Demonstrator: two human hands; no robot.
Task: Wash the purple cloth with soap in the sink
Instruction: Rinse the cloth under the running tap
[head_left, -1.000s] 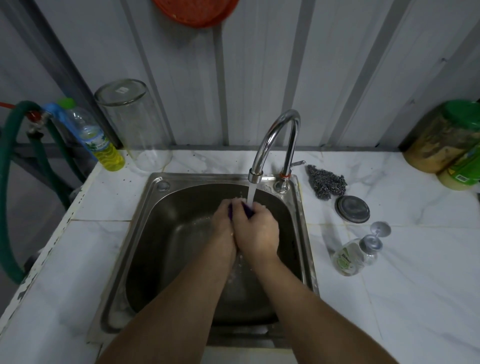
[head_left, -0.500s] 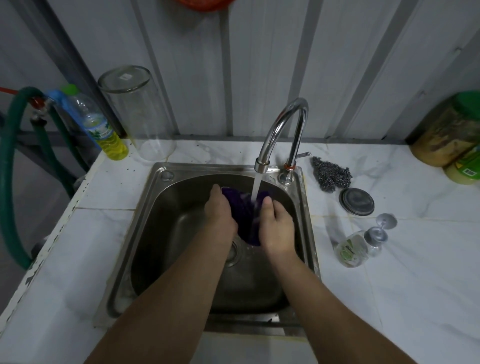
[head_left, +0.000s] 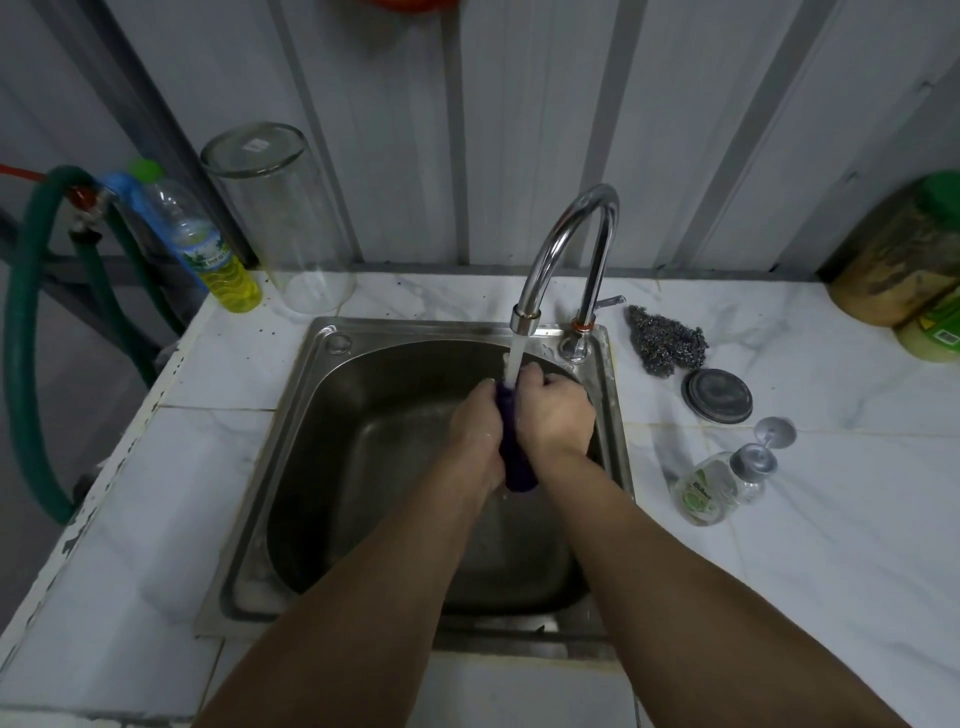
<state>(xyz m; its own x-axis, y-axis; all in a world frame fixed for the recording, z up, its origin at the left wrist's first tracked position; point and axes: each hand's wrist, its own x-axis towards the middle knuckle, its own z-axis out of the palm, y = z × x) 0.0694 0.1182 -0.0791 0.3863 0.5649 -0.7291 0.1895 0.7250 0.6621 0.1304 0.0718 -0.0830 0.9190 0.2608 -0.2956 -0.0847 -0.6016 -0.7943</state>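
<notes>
- A white marble-patterned counter (head_left: 810, 545) held a stainless steel sink (head_left: 322, 467).
- Both hands, left hand (head_left: 475, 434) and right hand (head_left: 553, 415), clamped the bunched purple cloth (head_left: 514, 457) between them over the basin, under the chrome tap's (head_left: 566, 244) running water.

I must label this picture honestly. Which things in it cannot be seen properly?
Head view only:
- purple cloth: mostly hidden between the left hand and right hand.
- Fingers of both hands: curled out of sight.
- Sink drain: covered by the forearms.
- Orange thing: cut off by the top edge.
- Soap bottle label: too small to read.
</notes>
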